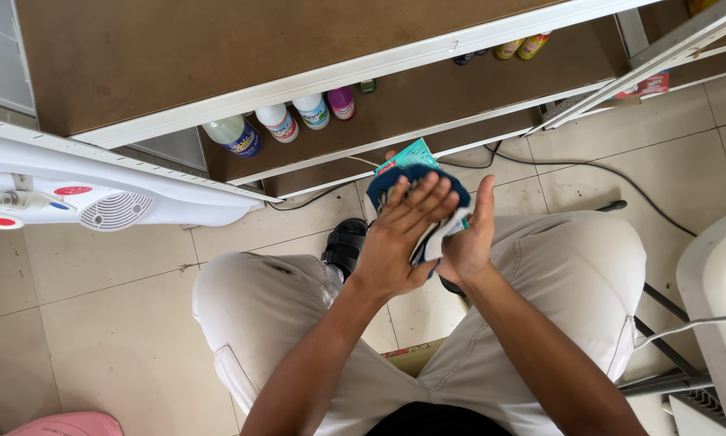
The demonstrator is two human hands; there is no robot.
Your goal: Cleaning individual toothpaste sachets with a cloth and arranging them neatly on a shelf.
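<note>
I sit with knees apart in beige trousers, both hands raised in front of me. My right hand (pixel 469 234) holds a teal packet (pixel 405 155) wrapped in a dark blue cloth (pixel 418 179), thumb upward along its right side. My left hand (pixel 399 238) lies flat over the front of the cloth, fingers spread across it. The packet's teal corner sticks out above the cloth. A black sandal (pixel 345 245) shows on the floor between my knees.
A low brown shelf unit with white edges (pixel 314 81) stands ahead, holding several plastic bottles (pixel 278 123). A white appliance (pixel 96 198) lies at the left. A black cable (pixel 613 171) runs across the tiled floor. A white unit (pixel 718 307) stands at the right.
</note>
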